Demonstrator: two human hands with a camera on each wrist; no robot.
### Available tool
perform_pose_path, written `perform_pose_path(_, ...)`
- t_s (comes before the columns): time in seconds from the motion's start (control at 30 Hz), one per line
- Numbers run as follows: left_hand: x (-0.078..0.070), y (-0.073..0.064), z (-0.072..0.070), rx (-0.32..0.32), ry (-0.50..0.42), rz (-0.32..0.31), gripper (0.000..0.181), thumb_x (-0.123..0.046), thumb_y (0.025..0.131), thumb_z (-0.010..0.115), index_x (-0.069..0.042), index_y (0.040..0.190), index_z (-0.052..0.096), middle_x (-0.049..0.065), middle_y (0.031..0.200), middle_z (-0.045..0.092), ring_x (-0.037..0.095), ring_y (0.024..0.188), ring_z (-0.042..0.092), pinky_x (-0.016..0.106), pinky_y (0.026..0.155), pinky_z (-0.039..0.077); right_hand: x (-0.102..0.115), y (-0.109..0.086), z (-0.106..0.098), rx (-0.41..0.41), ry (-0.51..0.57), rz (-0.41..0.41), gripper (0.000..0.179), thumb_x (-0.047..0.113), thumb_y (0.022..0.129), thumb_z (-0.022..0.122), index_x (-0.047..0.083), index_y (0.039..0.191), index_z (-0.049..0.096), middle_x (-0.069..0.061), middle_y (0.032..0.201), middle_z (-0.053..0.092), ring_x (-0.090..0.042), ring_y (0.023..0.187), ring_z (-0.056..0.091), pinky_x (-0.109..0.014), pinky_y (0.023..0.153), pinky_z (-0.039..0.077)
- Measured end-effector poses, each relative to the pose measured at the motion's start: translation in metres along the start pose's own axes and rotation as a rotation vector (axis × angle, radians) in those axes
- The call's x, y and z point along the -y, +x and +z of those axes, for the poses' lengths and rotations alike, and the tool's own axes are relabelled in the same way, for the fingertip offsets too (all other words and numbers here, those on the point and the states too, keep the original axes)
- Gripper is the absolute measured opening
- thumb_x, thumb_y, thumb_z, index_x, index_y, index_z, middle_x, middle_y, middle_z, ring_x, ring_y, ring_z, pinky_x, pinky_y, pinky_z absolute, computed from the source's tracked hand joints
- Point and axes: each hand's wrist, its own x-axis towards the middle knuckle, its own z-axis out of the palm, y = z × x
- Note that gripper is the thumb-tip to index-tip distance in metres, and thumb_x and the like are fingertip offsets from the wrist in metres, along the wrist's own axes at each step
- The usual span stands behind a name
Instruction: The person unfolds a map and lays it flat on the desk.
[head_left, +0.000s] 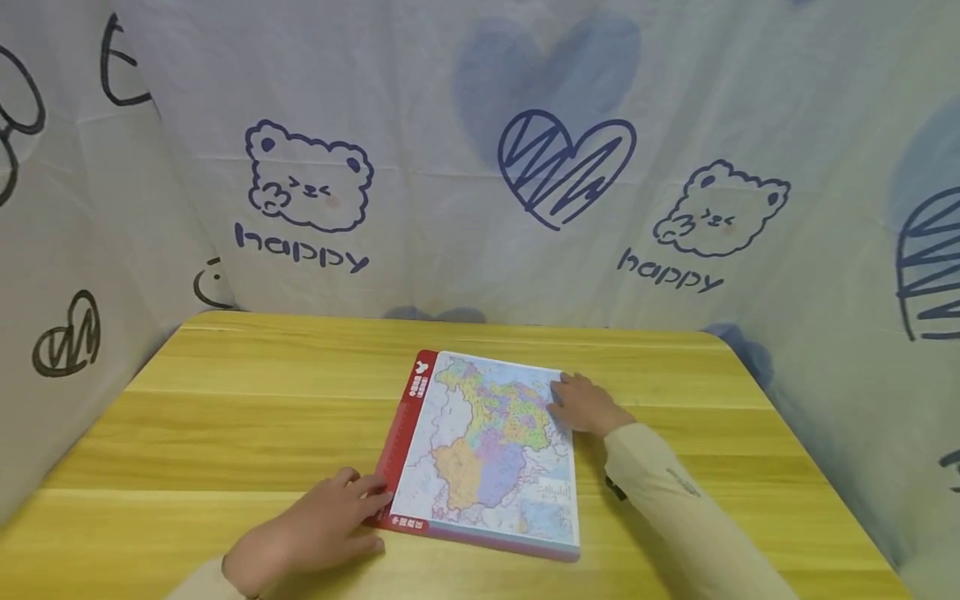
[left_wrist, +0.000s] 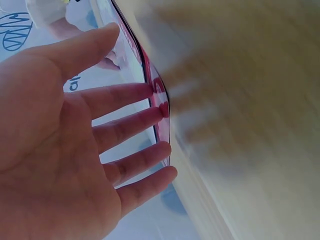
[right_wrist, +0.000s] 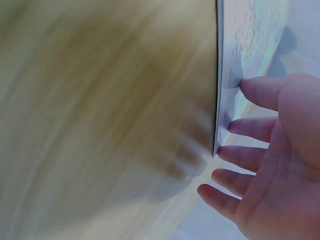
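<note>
A flat printed map (head_left: 487,442) with colored regions and a red strip along its left side lies turned on the table. Bluish and pinkish bands show along its near edge; I cannot tell whether it is one piece or a stack. My left hand (head_left: 318,521) is at its lower left corner, where extended fingertips touch the red border (left_wrist: 159,97). At the upper right, my right hand (head_left: 588,404) rests its thumb and some fingertips on the map's edge (right_wrist: 225,75). In the right wrist view, the lower fingers sit beyond the edge. Neither hand curls around the map.
The yellow wood-grain table (head_left: 225,417) has rounded far corners. White cloth (head_left: 427,208) with bear, heart and "happy" drawings hangs behind it and at both sides. A small black object (head_left: 615,489) shows beneath the right sleeve.
</note>
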Motion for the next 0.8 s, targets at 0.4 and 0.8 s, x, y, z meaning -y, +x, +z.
perform_pose_path(0.4,-0.002,-0.002,-0.004,0.003,0.039,0.113,0.043,-0.030,0.084,0.073,-0.008,0.120,0.069,0.010,0.122,0.063,0.024,0.097,0.054,0.035,0.082,0.050,0.015,0.006,-0.005,0.015,0.054,-0.009,0.052,0.026,0.103,0.044,-0.003,0.146,0.036,-0.031,0.150,0.026,-0.049,0.138,0.021,-0.065,0.107,0.021)
perform_pose_path(0.8,-0.004,-0.001,-0.009,0.001,-0.115,0.053,0.052,-0.032,0.089,0.070,0.000,0.128,0.060,0.012,0.126,0.060,0.027,0.109,0.056,0.043,0.091,0.049,0.017,0.005,-0.001,-0.005,-0.013,-0.039,0.048,0.022,0.104,0.042,-0.001,0.145,0.039,-0.034,0.149,0.024,-0.050,0.138,0.018,-0.064,0.106,0.025)
